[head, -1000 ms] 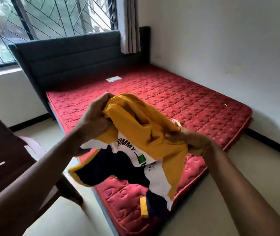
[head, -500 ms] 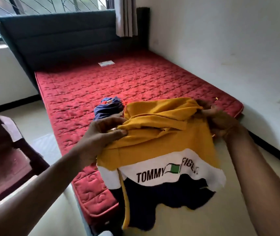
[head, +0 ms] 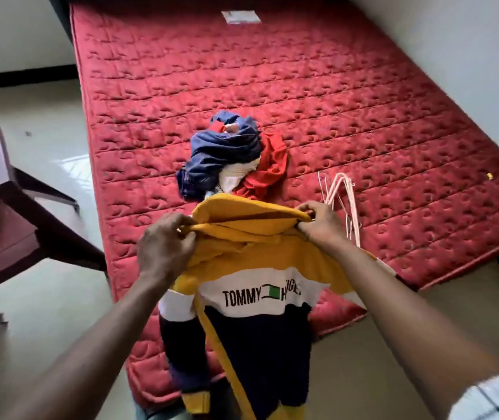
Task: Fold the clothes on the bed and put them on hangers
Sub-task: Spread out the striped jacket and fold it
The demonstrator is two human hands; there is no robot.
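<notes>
At far left, off the bed [head: 363, 86], a dark chair [head: 5, 213], untouched. Next, the left grip [head: 163, 247], fingers curled and pinching one shoulder of the yellow, white and navy sweater [head: 257, 298]. Held up by both shoulders over the foot of the bed, printed front toward the camera, body hanging free past the edge, probably to let it drop straight and show its shape before folding or hanging. Behind it, on the bed, a crumpled pile of clothes [head: 227, 156] in blue, white and red, waiting unfolded. Then the right grip [head: 318, 222], closed on the other shoulder, about level with the left to stretch the neckline between them. Just beside that grip, lying on the bed, a bunch of pale wire hangers [head: 350, 201], seemingly kept close for an easy reach. Little done so far, judging by the pile.
</notes>
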